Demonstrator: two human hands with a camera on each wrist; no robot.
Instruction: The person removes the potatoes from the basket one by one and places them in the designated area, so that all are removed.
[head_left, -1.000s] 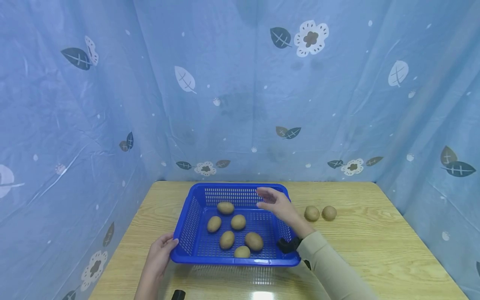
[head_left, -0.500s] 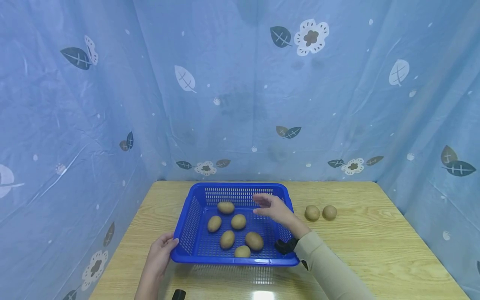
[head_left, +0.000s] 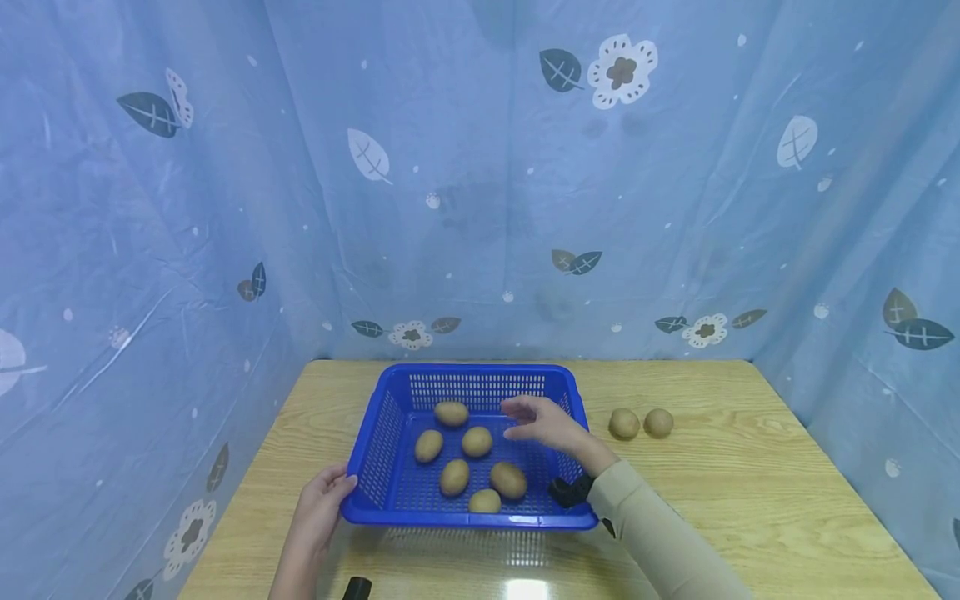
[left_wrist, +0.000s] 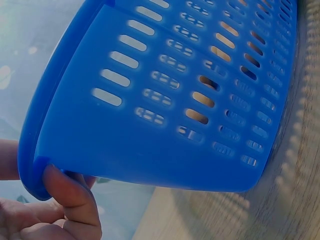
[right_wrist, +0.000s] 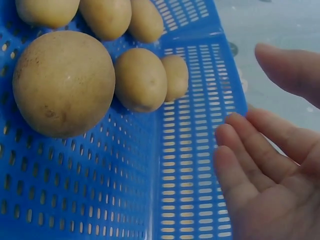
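Observation:
A blue plastic basket (head_left: pixel 472 521) with slotted walls stands on the table, with several potatoes (head_left: pixel 454 477) spread over its floor. My left hand (head_left: pixel 318 512) grips the basket's rim near the front left corner; in the left wrist view the thumb (left_wrist: pixel 75 197) presses the outside of the wall just under the lip. My right hand (head_left: pixel 551 427) hovers over the right part of the basket, palm facing left, fingers and thumb apart with nothing between them. In the right wrist view, the nearest large potato (right_wrist: pixel 64 85) shows dark blemishes.
Two round brown potatoes (head_left: pixel 624 423) lie side by side on the wooden table (head_left: pixel 750 500), right of the basket. A blue patterned curtain (head_left: pixel 480 208) hangs behind and at both sides. A small black object (head_left: pixel 357 588) shows at the front edge.
My right hand has moved slightly left and lower over the basket, its fingers still apart. The left hand, basket and potatoes have not moved.

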